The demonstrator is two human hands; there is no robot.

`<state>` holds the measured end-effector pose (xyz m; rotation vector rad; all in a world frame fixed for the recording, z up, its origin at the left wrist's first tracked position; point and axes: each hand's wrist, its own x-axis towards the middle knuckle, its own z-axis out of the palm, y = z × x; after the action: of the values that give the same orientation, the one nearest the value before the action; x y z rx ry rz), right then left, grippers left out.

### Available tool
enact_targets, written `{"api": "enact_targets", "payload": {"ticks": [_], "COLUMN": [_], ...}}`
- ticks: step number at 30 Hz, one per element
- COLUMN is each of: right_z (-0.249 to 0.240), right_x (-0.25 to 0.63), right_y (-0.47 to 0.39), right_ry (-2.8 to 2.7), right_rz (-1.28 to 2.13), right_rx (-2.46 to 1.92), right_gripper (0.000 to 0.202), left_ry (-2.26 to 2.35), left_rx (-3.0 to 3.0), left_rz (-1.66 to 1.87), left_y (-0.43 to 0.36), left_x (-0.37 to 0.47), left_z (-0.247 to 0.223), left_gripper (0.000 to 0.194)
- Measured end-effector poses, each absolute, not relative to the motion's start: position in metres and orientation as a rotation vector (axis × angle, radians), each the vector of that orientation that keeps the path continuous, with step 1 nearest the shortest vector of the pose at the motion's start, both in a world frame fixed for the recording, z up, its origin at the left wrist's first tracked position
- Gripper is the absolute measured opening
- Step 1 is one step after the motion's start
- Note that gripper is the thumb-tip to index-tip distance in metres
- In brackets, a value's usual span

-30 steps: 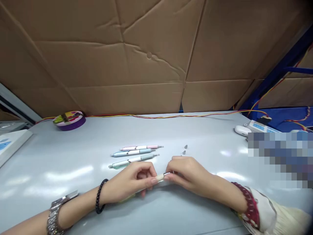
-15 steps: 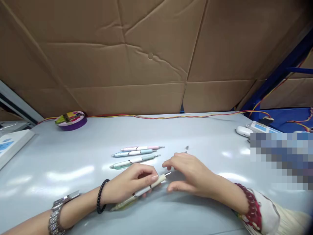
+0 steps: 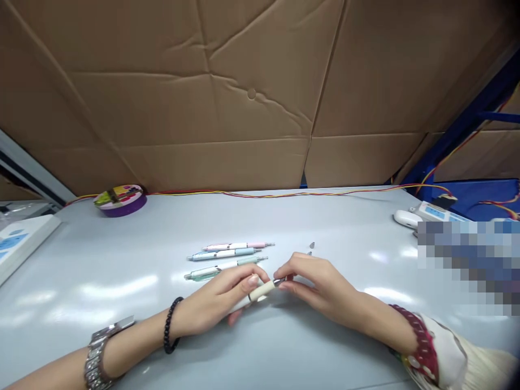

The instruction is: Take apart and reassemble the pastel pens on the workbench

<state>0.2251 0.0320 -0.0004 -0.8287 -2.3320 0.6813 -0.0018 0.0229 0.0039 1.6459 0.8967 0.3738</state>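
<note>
My left hand [image 3: 221, 300] is closed round a cream and white pen [image 3: 260, 292], which slants up to the right; its rear end is hidden by the hand. At the pen's front end, the fingertips of my right hand [image 3: 311, 281] pinch a small silver cone-shaped pen tip [image 3: 278, 281]. Whether the tip is screwed on cannot be seen. Behind my left hand lie a pink pen [image 3: 238, 246], a blue pen [image 3: 225, 254] and a green pen [image 3: 221, 268], roughly side by side, with thin metal ends pointing right. Beyond my right hand lies a small grey cone [image 3: 312, 245], with another partly hidden.
A round purple box [image 3: 122, 208] stands at the back left. Red and yellow wires [image 3: 252, 195] run along the table's rear edge before a cardboard wall [image 3: 227, 119]. A white case [image 3: 407, 219] and a power strip [image 3: 441, 212] are at right; another white strip [image 3: 24, 238] lies left.
My right hand has closed from open fingers into a pinch at the pen's front end. A silver cone now shows where the thin metal end was bare. The pen has shifted slightly.
</note>
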Motion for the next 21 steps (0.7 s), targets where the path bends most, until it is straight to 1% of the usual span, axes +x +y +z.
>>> {"api": "enact_targets", "payload": {"ticks": [6,11,14,17,19,21], "right_z": [-0.0057,-0.0085,-0.0055,-0.0032,-0.0041,-0.0062], "right_x": [0.2238,0.2238,0.2239,0.2236,0.2231,0.2229], "right_y": [0.0316,0.0337,0.0321,0.0291,0.0277,0.0276], "right_ry": [-2.275,-2.291,-2.363,-2.447,-2.491,-2.521], "right_rz": [0.617,0.513,0.538,0.583,0.594,0.586], "right_rx": [-0.743,-0.654,-0.672,-0.806,-0.901,-0.925], "right_gripper": [0.009,0.013,0.011,0.019,0.015,0.027], "left_ry": [0.847,0.857,0.871,0.88,0.884,0.894], "left_rx": [1.577,1.6,1.622,1.664,1.683,1.683], "left_rz": [0.358,0.363,0.347,0.33,0.321,0.318], "left_y": [0.0233,0.0229,0.0227,0.0228,0.0227,0.0224], "left_x": [-0.0005,0.0003,0.0002,0.0,0.0,0.0], "left_z": [0.0023,0.0024,0.0031,0.0033,0.0031,0.0028], "left_gripper": [0.032,0.04,0.04,0.041,0.041,0.04]}}
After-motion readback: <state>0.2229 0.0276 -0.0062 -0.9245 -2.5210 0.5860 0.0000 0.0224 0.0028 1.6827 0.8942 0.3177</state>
